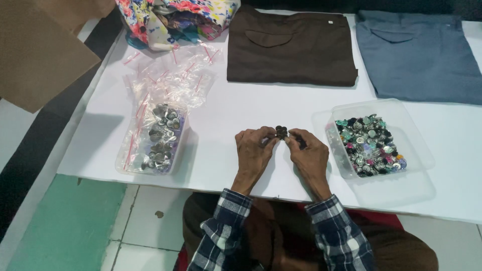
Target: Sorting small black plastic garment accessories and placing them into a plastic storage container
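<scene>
a: what's in the hands rn?

b: i see a small dark metal button cluster (281,132) pinched between both, right at the fingertips, held just above the white sheet (261,108). left hand (254,150) grips its left edge, right hand (309,153) the right edge, fingers narrow & curled in, thumbs up top.

a: pose?

b: both wrists rest low near the sheet's front edge, palms facing each other, plaid sleeves (281,236) angled in from below.

a: counts?

b: 2 clear tubs: one w/ colourful buttons (370,144) just right of the right hand, one w/ silver buttons (161,138) well left, under loose zip bags (173,75). can't count buttons, too many. 2 folded garments at the far edge: brown (291,47) & grey-blue (416,55). 1 floral cloth (175,20) far left, 1 cardboard piece (40,50) off the sheet.
</scene>
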